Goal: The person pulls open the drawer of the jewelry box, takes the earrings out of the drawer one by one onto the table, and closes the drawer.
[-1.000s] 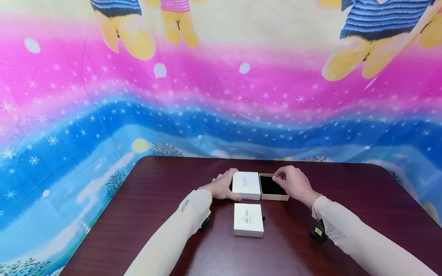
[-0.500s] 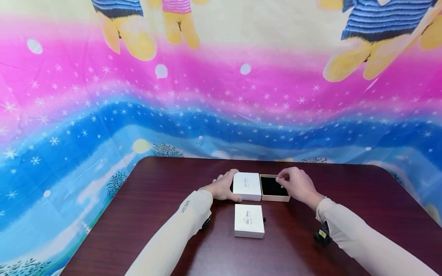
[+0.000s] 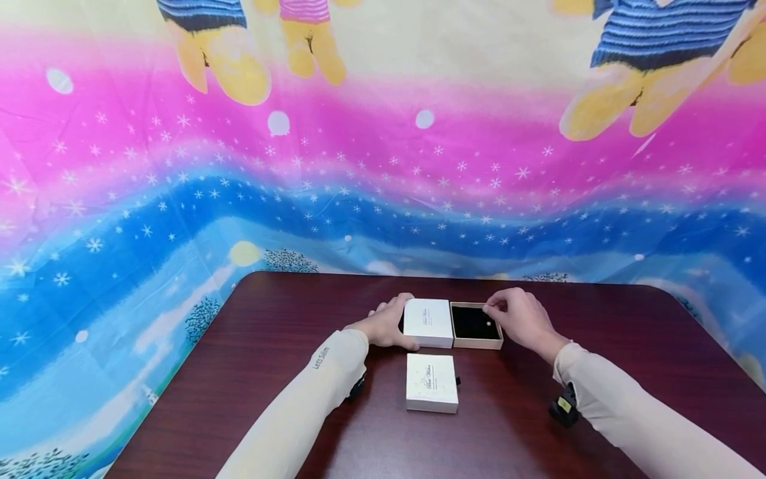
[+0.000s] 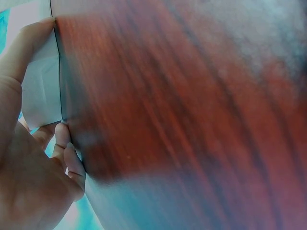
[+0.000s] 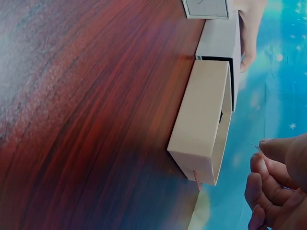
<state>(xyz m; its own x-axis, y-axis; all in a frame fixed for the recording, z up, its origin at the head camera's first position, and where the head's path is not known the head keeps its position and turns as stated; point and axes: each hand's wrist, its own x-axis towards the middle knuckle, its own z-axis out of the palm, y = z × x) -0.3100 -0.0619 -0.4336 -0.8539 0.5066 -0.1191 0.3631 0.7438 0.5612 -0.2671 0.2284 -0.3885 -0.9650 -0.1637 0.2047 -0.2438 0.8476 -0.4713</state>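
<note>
In the head view, my left hand (image 3: pixel 387 323) holds the left end of a white box sleeve (image 3: pixel 426 320), thumb on the near side, fingers beyond. The left wrist view shows the thumb against the white sleeve (image 4: pixel 42 91). A tan drawer (image 3: pixel 477 344) with a black lining extends from the sleeve's right end. On the lining lies a tiny bright piece (image 3: pixel 488 324). My right hand (image 3: pixel 522 320) is over the drawer's right side. In the right wrist view, thumb and finger of the right hand (image 5: pixel 283 175) pinch a thin, pale pin-like thing (image 5: pixel 254 145) beside the drawer (image 5: pixel 199 115).
A second white box (image 3: pixel 431 382), closed, with a small dark tab at its right side, lies nearer on the dark red-brown table (image 3: pixel 287 412). Behind the table hangs a colourful printed cloth (image 3: pixel 371 159).
My right hand has shifted slightly to the right over the drawer, leaving more black lining in sight. The tiny bright piece there now shows. The left hand stays on the sleeve.
</note>
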